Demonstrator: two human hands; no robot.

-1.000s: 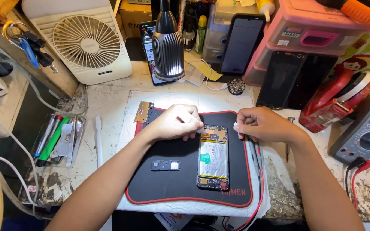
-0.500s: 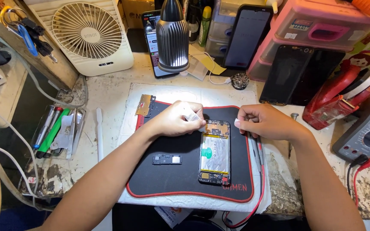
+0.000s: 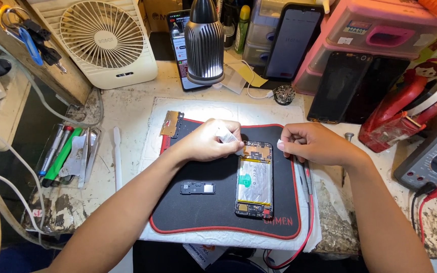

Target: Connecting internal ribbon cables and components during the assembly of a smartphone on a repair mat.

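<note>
- Since half a second ago my left hand (image 3: 209, 141) has hardly shifted: it is still curled at the top left corner of the opened phone (image 3: 254, 178), pinching a small whitish scrap (image 3: 226, 135) between thumb and fingers.
- My right hand (image 3: 313, 144) also stays put, just right of the phone's top edge, fingers folded in, thumb and forefinger closed on something tiny and pale (too small for me to tell what).
- The phone lies back-off and flat on the black mat (image 3: 198, 212), battery (image 3: 254, 182) showing, its top end between my two hands.
- To do this well, I judge I should keep both wrists resting on the mat so the fingertips move steadily over the exposed board at the phone's top.
- A loose black module (image 3: 198, 188) lies left of the phone, and a gold shield plate (image 3: 171, 124) sits beyond the phone's upper left, at the mat's corner; I would keep my forearm off both.
- The lamp (image 3: 204, 43) stands behind the phone and lights its top end; I should avoid shading that spot with my knuckles.
- Two thin probes (image 3: 302, 174) lie along the phone's right side, under my right hand, so I would lift rather than slide that hand.
</note>
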